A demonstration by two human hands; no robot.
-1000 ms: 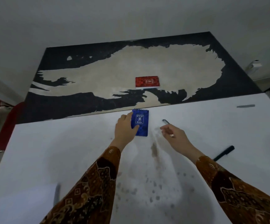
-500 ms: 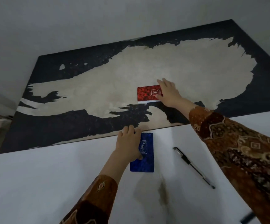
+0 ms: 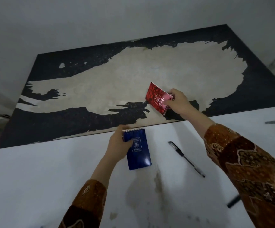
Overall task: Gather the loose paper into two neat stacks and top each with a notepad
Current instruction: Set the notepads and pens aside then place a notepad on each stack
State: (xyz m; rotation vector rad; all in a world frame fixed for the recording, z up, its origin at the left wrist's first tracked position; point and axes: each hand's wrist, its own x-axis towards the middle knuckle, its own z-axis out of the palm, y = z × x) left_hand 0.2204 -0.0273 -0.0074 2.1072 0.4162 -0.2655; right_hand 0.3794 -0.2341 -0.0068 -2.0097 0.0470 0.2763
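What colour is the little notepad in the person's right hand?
Red, with a white emblem on its cover; the red notepad shows in the head view, pinched by the right hand.

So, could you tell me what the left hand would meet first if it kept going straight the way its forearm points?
Probably nothing soon: the left hand, gripping the blue spiral notepad, points toward the peeling black tabletop. That stretch looks free, though depth is unclear.

Black pen on stained white table (beside a peeling dark tabletop).

Head cam – fwd/down, close over tabletop
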